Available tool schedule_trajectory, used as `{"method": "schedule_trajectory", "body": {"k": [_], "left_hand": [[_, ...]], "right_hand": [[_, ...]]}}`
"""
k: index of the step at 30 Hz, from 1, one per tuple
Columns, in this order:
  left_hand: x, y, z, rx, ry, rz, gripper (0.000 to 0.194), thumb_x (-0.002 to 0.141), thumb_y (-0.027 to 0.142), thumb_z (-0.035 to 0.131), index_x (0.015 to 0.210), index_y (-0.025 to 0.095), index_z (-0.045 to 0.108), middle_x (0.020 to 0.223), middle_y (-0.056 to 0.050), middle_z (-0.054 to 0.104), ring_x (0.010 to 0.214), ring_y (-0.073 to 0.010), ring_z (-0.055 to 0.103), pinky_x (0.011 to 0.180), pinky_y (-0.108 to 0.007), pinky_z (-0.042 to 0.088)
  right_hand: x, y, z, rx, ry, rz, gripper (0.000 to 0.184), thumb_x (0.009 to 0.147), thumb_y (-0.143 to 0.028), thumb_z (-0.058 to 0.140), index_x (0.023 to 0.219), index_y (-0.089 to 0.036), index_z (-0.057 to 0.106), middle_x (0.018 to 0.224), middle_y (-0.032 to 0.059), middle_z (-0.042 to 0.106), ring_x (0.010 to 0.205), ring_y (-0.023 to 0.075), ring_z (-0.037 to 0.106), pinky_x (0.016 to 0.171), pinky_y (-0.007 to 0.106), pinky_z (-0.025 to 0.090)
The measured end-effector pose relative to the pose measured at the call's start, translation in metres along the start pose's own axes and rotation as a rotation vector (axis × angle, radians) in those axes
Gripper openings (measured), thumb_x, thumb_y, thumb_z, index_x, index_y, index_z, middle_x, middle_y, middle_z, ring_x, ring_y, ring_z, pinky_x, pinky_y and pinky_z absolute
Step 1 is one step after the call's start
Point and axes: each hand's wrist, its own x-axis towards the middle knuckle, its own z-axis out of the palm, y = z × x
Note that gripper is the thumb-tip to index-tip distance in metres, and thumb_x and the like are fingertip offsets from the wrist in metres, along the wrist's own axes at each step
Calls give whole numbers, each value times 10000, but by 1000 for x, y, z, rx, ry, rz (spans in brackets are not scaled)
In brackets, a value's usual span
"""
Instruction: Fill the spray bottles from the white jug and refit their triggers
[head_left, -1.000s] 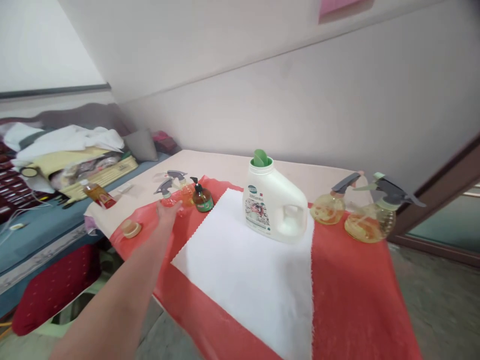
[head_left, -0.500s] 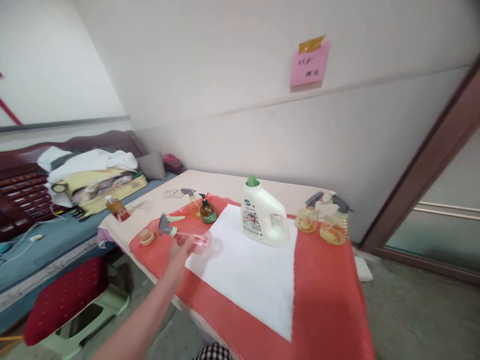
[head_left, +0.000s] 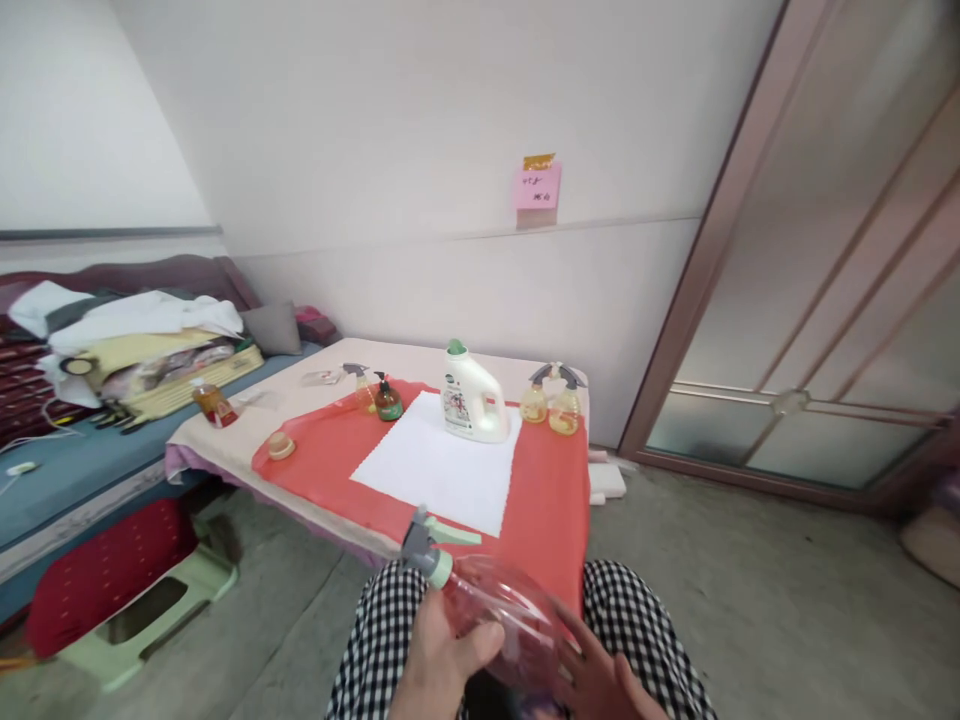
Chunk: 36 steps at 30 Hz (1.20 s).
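A clear pink spray bottle (head_left: 510, 605) with a grey trigger head lies tilted in my hands above my lap. My left hand (head_left: 446, 655) is closed round it just below the pale green collar, its thumb across the side. At the wide base, my right hand (head_left: 600, 670) wraps its fingers against the bottle. Part of the bottle's underside is hidden by the hands. Beyond it, a white detergent jug (head_left: 472, 400) with a green top stands upright on a white cloth (head_left: 427, 470).
Two yellowish spray bottles (head_left: 564, 410) stand right of the jug. Left are a brown pump bottle (head_left: 388, 402), another sprayer (head_left: 364, 392), a round wooden-looking object (head_left: 280, 446) and an amber bottle (head_left: 213, 405). A red stool (head_left: 112, 570) stands beside the table.
My left hand has brought the pink spray bottle from over the table down to my lap. My right hand has come into view and taken hold of its base. The view has shifted right.
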Motion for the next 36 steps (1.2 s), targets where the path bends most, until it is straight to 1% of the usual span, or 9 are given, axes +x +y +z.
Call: {"method": "schedule_trajectory", "body": {"k": [3,5,11,16,20,22,27,32,36], "left_hand": [[-23,-6,20,-25,-47,-45,571,654,410,798,1141,177,613,1084,-143,703,1024,-328,651,902,-449,493],[-32,-9,24,-5,3,-38,598,650,415,804,1168,194,604,1129,-135,687,1070,-324,631,947,-443,469],[-38,-2,13,13,105,80,586,719,558,706,1175,202,615,1216,-135,634,1147,-315,576,978,-414,440],[-45,13,15,56,105,37,392,737,535,694,935,197,682,1085,-128,680,1073,-314,603,957,-444,442],[-53,14,26,49,267,15,292,774,472,684,905,211,699,1029,-98,693,1057,-292,611,963,-435,435],[-54,12,31,16,363,10,293,789,462,671,933,211,710,989,-88,695,1016,-273,625,945,-416,444],[-53,15,39,-118,440,54,252,808,407,666,875,170,719,901,-84,683,884,-231,641,835,-355,479],[-57,22,42,-138,378,75,263,796,412,682,847,158,723,889,-94,691,855,-228,642,793,-336,478],[-58,25,43,-141,412,83,252,776,409,707,822,162,716,890,-87,696,844,-218,648,810,-341,479]], "right_hand": [[-10,8,40,79,-12,-46,754,656,-523,800,1334,-448,477,1506,-18,383,1339,296,395,970,439,425],[-14,12,51,92,-22,-21,687,691,-431,792,1319,-394,515,1473,-3,434,1268,263,480,950,382,444],[-14,27,46,155,-125,140,665,733,-664,666,1200,-192,653,1115,104,693,964,227,654,777,291,504],[-16,44,56,166,-51,101,627,705,-655,694,1169,-234,673,1232,61,647,1038,239,628,966,361,444],[-22,45,57,89,-63,99,634,721,-684,658,1197,-264,648,1155,73,678,954,233,654,887,360,482],[-25,42,58,-24,-72,15,668,656,-627,749,1217,-291,612,1156,76,668,944,254,658,898,397,479],[-31,31,64,-314,42,-280,872,476,-379,925,1248,-331,523,1413,85,490,1301,339,444,1087,505,325],[-33,29,62,-185,-95,16,735,694,-759,618,1256,-288,576,1406,104,501,1227,334,523,1045,535,365],[-36,37,61,-110,-65,28,660,704,-689,664,1237,-307,590,1331,95,571,1173,331,568,1005,511,415]]}}
